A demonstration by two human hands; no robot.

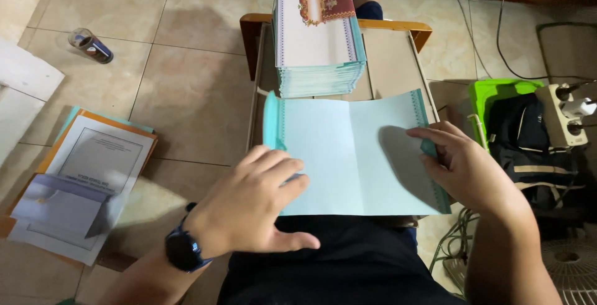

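Your two hands work one pale blue sheet (pixel 348 156) that lies flat on the small wooden table (pixel 398 62) in front of your lap. Your left hand (pixel 255 202), a dark watch (pixel 182 250) on its wrist, presses flat and open on the sheet's near left part, fingers spread; just past its fingertips the sheet's left edge curls upward. Your right hand (pixel 463 168) pinches the sheet's right edge between thumb and fingers — the edge itself is hidden under them.

Beyond both hands stands one tall stack of cards (pixel 318 34), the top card white with a red and gold emblem; how many cards it holds cannot be counted. Behind the stack another person's two legs show, cut off by the top of the picture.

Left of your left hand, on the tiled floor, lies one pile of papers and folders (pixel 84 180) — the print is too small to make out. Farther off on that side one dark can (pixel 91 46) lies on its side. Right of your right hand sits one green basket (pixel 497 90) with a dark bag (pixel 528 140) in it, and one white power strip (pixel 563 115), partly cut off by the picture's edge.
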